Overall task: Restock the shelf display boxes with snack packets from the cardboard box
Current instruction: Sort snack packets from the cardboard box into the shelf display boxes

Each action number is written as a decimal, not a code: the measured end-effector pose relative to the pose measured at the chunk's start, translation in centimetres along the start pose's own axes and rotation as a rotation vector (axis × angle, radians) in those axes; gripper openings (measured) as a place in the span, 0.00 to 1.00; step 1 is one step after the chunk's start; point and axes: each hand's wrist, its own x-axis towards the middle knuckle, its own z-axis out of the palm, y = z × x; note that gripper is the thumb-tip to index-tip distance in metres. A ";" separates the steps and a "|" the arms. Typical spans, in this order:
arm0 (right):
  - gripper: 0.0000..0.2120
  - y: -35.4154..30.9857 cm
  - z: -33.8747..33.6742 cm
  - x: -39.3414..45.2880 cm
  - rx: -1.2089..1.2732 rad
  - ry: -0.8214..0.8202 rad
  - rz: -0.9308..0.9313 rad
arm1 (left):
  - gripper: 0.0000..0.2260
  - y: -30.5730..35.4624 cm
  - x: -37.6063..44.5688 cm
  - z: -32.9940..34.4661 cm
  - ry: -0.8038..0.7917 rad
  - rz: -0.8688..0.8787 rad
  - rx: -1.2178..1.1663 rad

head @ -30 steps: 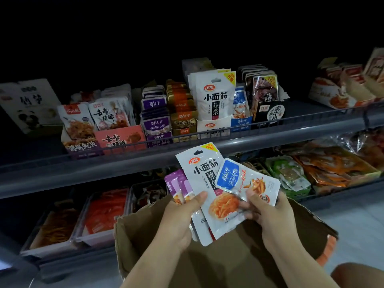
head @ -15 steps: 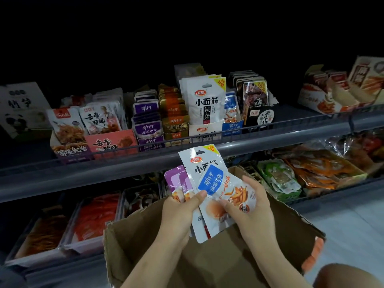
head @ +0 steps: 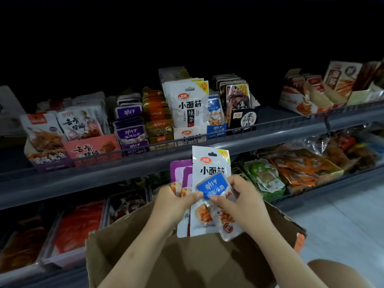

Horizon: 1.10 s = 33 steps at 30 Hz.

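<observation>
Above the cardboard box (head: 187, 258), lower centre, left hand (head: 176, 202) grips upright packets (head: 209, 169); right hand (head: 247, 202) pinches a blue packet (head: 214, 187), its matching display box (head: 217, 129) directly above.

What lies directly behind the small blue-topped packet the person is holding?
Behind the blue-topped packet stands a taller white packet, with purple packets fanned behind on the left. The hands cover their lower parts, so the count is unclear.
</observation>
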 end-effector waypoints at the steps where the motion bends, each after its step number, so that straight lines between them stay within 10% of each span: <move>1: 0.12 -0.2 -0.3 0.3 -0.020 -0.015 0.000 | 0.05 0.1 0.2 0.0 -0.008 0.000 0.010; 22: 0.11 -6.6 -8.0 17.8 -0.093 0.480 -0.116 | 0.09 1.3 3.9 -1.5 0.016 -0.042 -0.338; 33: 0.24 -7.5 -6.4 24.6 -0.369 0.071 -0.042 | 0.10 1.3 3.9 -2.3 0.023 -0.066 -0.331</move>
